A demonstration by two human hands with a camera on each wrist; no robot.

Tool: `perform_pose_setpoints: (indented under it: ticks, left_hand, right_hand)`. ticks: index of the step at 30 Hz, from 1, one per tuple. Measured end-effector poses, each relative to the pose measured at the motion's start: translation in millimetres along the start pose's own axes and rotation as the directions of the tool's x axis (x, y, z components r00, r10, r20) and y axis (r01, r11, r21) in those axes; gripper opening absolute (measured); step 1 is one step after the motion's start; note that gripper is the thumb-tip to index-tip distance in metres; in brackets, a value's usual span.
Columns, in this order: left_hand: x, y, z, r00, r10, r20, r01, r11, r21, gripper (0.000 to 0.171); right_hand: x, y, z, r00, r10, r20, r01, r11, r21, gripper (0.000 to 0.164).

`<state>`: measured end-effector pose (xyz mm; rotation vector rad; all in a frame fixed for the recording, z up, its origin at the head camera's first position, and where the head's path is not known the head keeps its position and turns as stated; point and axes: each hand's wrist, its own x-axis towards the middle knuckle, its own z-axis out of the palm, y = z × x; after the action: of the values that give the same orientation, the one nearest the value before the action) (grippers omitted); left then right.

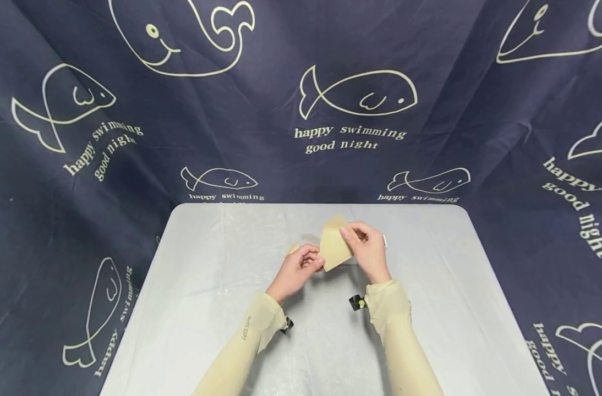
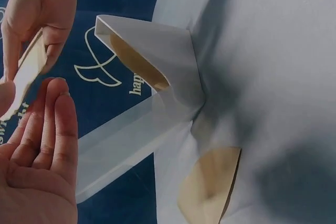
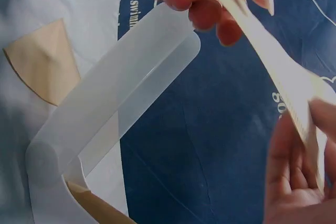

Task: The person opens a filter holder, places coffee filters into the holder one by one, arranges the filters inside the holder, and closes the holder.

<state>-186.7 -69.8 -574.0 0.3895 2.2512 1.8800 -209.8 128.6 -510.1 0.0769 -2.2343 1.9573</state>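
Note:
A tan cone-shaped paper coffee filter (image 1: 334, 246) is held up above the table between both hands. My left hand (image 1: 299, 268) pinches its lower left corner between thumb and fingers. The right hand (image 1: 370, 252) grips the opposite edge, thumb on the near face. In the right wrist view the filter (image 3: 286, 72) shows edge-on, its sides slightly parted. Below the hands stands a white box (image 2: 163, 51) with tan paper inside and its translucent lid (image 3: 113, 87) swung out. Another coffee filter (image 2: 212, 179) lies flat on the table beside it.
The pale table (image 1: 192, 330) has rounded back corners. Dark blue curtain (image 1: 276, 110) with fish drawings and lettering hangs behind and along both sides. Black wrist straps (image 1: 357, 302) sit at the cuffs of the cream sleeves (image 1: 405, 346).

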Motion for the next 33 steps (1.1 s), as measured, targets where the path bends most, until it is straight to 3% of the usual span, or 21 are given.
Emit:
perform_pose_setpoints:
  ticks: [6,11,17,21,27,33]
  left_hand:
    - [3.2,9.9,6.8,1.0,0.009,-0.014,-0.009,0.999,0.053,0.013]
    - [3.4,10.5,6.3,0.999,0.031,-0.016,-0.029,0.993,0.11,0.011]
    - [3.5,11.8,0.5,0.998,0.052,0.039,-0.058,0.983,0.174,0.012]
    - [2.4,11.4,-3.4,0.995,0.062,0.073,-0.077,0.973,0.218,0.01]
    - [1.9,9.4,-6.2,0.99,0.107,0.09,-0.129,0.95,0.286,0.008]
    - [2.4,8.0,-6.2,0.993,0.111,-0.029,-0.1,0.962,0.256,0.017]
  right_hand:
    - [8,34,2,0.994,-0.006,-0.106,0.015,0.996,0.086,0.019]
    - [7,36,-1,0.997,-0.01,-0.075,0.023,0.985,0.174,0.021]
    - [11,32,-12,0.998,-0.043,-0.045,0.054,0.961,0.269,0.024]
    - [12,32,-16,0.999,-0.054,0.004,0.052,0.971,0.233,0.027]
    - [8,33,-14,0.997,-0.03,0.074,0.024,0.997,0.078,0.022]
    - [2,17,-9,0.998,-0.039,0.051,0.038,0.999,0.025,0.014]
